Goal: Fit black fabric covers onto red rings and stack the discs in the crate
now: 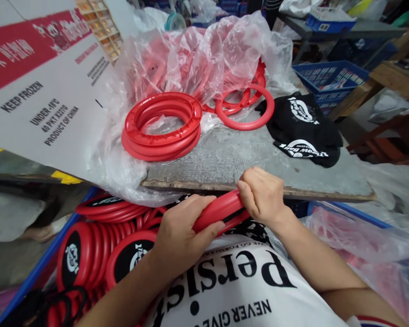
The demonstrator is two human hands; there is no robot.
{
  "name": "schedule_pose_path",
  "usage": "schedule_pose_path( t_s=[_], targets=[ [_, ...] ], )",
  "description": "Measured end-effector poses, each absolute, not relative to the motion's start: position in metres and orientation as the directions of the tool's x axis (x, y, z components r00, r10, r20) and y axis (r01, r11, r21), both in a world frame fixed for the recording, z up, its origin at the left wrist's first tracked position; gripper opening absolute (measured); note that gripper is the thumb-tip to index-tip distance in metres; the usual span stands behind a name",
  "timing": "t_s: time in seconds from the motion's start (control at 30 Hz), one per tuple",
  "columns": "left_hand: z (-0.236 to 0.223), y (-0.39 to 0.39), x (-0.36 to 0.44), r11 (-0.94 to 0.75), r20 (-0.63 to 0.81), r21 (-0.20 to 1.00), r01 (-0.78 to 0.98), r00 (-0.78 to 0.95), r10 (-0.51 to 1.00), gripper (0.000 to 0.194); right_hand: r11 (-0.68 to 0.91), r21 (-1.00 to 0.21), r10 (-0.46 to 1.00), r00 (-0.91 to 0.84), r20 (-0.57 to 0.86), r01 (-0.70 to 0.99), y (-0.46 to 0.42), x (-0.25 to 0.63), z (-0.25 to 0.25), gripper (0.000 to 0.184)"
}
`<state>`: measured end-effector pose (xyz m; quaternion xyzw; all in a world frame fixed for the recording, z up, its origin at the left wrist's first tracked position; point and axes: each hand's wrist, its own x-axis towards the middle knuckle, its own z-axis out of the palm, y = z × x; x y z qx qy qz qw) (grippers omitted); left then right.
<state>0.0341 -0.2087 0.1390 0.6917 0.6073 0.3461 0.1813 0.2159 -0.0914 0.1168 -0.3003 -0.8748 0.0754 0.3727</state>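
Note:
A red plastic ring with a strip of black fabric along its edge [221,211] is held edge-on close to my body. My left hand [186,227] wraps around its left end, the thumb lying along the near side. At the other end my right hand [263,195] is closed over the rim, beside the table's front edge. Beyond them, a stack of red rings [162,145] rests on the grey tabletop [225,159]. A single red ring [245,125] leans near a pile of black printed fabric pieces [306,129].
More red rings lie under clear plastic wrapping [204,50] at the back. Finished-looking red and black discs [88,254] fill a blue crate [30,284] at lower left. A printed carton [44,86] stands left. A blue basket [330,75] is at the right.

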Motion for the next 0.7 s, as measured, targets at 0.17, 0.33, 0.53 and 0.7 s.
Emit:
schedule_pose_path(
  t_s=[0.17,0.33,0.53,0.7],
  targets=[
    [0.136,-0.203,0.042,-0.2,0.264,0.659,0.725,0.026,0.964,0.031,0.793,-0.406,0.604,-0.504,0.617,0.454,-0.084,0.222,0.107,0.039],
    [0.128,-0.206,0.04,-0.21,0.309,0.64,0.74,0.003,0.951,0.043,0.633,-0.666,0.774,-0.295,0.561,0.395,-0.071,0.245,0.084,0.047],
    [0.125,-0.214,0.023,-0.182,0.332,0.647,0.74,-0.058,0.942,0.036,0.388,-0.881,0.922,-0.101,0.375,0.271,-0.07,0.26,0.051,0.051],
    [0.136,-0.212,0.023,-0.189,0.303,0.634,0.75,-0.016,0.953,0.035,0.613,-0.736,0.787,-0.309,0.535,0.286,-0.075,0.24,0.098,0.039]
  ],
)
